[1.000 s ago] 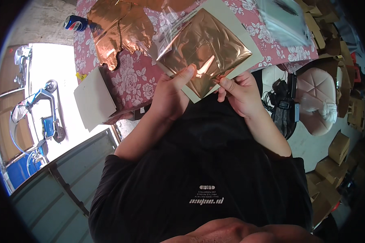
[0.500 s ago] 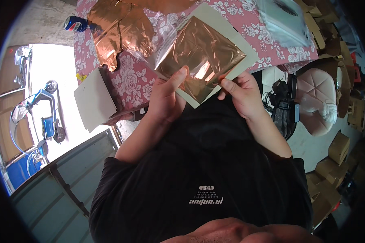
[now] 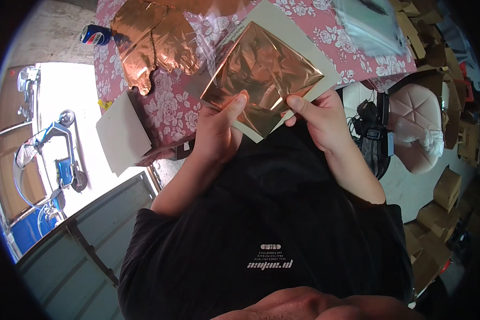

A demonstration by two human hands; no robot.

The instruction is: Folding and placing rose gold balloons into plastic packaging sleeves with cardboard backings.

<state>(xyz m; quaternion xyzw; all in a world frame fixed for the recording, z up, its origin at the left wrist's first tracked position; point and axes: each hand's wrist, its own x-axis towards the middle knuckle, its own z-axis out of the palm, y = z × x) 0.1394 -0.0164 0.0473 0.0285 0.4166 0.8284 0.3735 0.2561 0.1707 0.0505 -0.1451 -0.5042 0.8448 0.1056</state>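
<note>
A shiny copper-coloured foil sheet [image 3: 261,74] lies on a pale card [image 3: 298,45], both held up in front of me over the table's near edge. My left hand [image 3: 218,125] grips the lower left side, its thumb pressed flat on the foil. On the lower right side, my right hand [image 3: 320,117] pinches foil and card, with its thumb tip on the foil's edge. The fingers of both hands are mostly hidden beneath the card. Clear plastic film [image 3: 213,48] shows beside the card's upper left edge.
Crumpled copper foil [image 3: 149,40] covers part of the flowered table cloth [image 3: 168,109]. A blue can [image 3: 96,35] stands at the far left, and pale cards [image 3: 124,133] lie at the near left corner. Clear plastic bags [image 3: 370,26] rest at the right. A padded chair [image 3: 415,128] stands beyond.
My right thumb has slid slightly left and up onto the foil. The foil's bright reflection has shifted, and its surface looks flatter at the lower edge.
</note>
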